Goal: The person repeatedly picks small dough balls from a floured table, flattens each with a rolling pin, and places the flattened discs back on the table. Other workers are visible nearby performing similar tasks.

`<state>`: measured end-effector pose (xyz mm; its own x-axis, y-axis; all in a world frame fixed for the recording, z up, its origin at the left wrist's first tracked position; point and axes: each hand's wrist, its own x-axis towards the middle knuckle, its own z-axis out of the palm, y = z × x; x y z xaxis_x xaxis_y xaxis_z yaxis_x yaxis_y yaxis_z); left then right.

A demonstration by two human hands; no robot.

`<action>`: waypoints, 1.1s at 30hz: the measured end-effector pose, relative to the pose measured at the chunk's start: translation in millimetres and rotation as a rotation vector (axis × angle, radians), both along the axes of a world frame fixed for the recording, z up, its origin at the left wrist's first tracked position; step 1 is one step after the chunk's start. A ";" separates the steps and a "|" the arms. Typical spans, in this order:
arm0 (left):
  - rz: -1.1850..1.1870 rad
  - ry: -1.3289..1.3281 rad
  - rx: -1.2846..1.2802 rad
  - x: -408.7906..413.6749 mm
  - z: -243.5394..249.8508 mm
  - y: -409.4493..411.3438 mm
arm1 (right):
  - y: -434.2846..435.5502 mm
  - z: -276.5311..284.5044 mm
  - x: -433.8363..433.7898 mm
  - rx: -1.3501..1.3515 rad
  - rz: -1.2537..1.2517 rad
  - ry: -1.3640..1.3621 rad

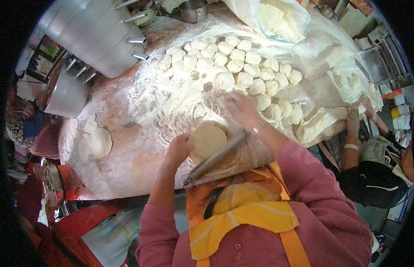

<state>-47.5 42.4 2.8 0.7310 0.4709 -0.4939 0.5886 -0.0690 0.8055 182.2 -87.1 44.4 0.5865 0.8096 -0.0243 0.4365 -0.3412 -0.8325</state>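
My left hand (180, 148) grips the left edge of a flat round dough disc (208, 142), thumb on top, over the floured work table (133, 173). Just beside the disc, at my body's side, lies a long grey-brown edge of cloth or sheet (233, 160); its exact kind is unclear. My right hand (238, 105) is blurred and reaches over loose flour, near the closest of several dough balls (224, 80). Whether its fingers hold anything cannot be told. At the left of the table, several flattened dough discs (100, 143) overlap.
Stacked metal steamers (93, 36) stand at the upper left. A metal cup (193, 10) and an open plastic bag of flour (283, 20) are at the far side. At the right, a co-worker's hands (360, 110) are near a long dough piece (322, 123). Another person is at the left.
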 end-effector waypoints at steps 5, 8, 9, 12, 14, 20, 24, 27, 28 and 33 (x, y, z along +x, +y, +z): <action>0.076 -0.021 0.353 11.1 1.5 -0.7 | 97.0 -6.1 -5.9 -0.104 0.151 -0.281; -0.144 0.082 0.558 11.7 6.9 -4.0 | 81.3 -8.8 -7.7 -0.036 0.104 -0.106; -0.101 0.063 0.503 12.5 7.8 -5.9 | 61.9 -9.9 -2.0 -0.014 0.062 -0.008; -0.030 0.079 0.354 8.0 9.9 -5.7 | -7.5 -2.9 1.3 0.002 -0.013 0.037; 0.352 -0.108 -0.008 -24.2 -14.5 7.1 | -35.4 4.3 -0.7 0.069 -0.025 0.121; 1.332 -0.640 0.241 -169.0 29.4 113.0 | -39.4 -15.4 1.7 0.256 -0.021 0.244; 1.116 -0.563 0.280 -154.4 19.3 142.9 | -22.2 -5.9 4.8 0.207 0.027 0.279; 0.720 -0.462 0.413 -79.9 -16.6 175.9 | -14.9 -4.6 6.8 0.185 0.062 0.257; 0.529 -0.384 0.667 -43.0 -27.8 184.2 | -16.6 -8.0 9.3 0.194 0.071 0.246; 0.171 -0.194 0.907 121.7 7.3 186.7 | -21.7 0.0 15.8 0.070 0.117 0.242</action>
